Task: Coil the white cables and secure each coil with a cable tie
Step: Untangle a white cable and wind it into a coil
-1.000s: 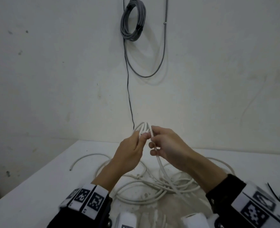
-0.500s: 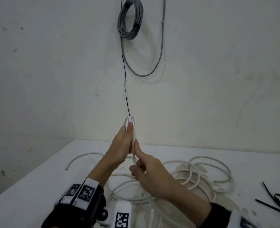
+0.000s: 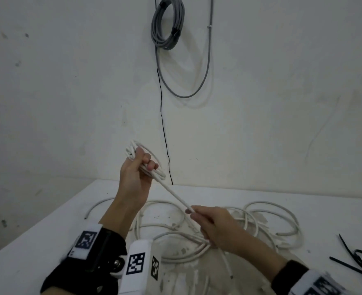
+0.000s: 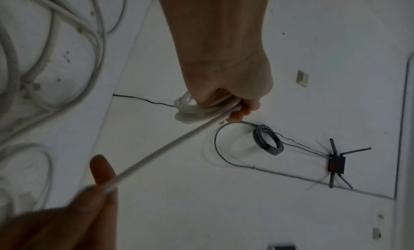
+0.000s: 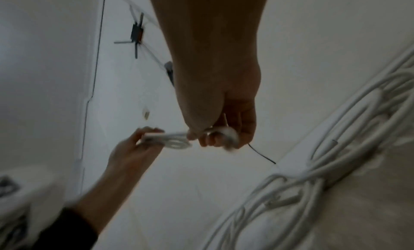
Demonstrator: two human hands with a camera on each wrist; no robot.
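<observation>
My left hand (image 3: pixel 142 167) is raised above the table's back edge, fingers curled round a small coil of white cable (image 3: pixel 160 175). From the coil a straight strand (image 3: pixel 173 194) slants down and right to my right hand (image 3: pixel 191 212), which pinches it between thumb and fingers just above the table. In the left wrist view the coil (image 4: pixel 192 112) sits in my left hand's grip (image 4: pixel 233 110), and the strand (image 4: pixel 156 151) runs down to my right hand's fingers (image 4: pixel 100 170). The right wrist view is blurred but shows my right hand (image 5: pixel 215 135) curled on cable.
Several loose loops of white cable (image 3: pixel 271 209) lie tangled on the white table (image 3: pixel 37 241). Black cable ties (image 3: pixel 361 260) lie at the right edge. On the wall hang a grey cable coil (image 3: pixel 167 24) and a thin black wire (image 3: pixel 164 124).
My right hand has slid down and to the right along the cable, away from the coil, drawing the strand straight. My left hand keeps hold of the coil, now tilted.
</observation>
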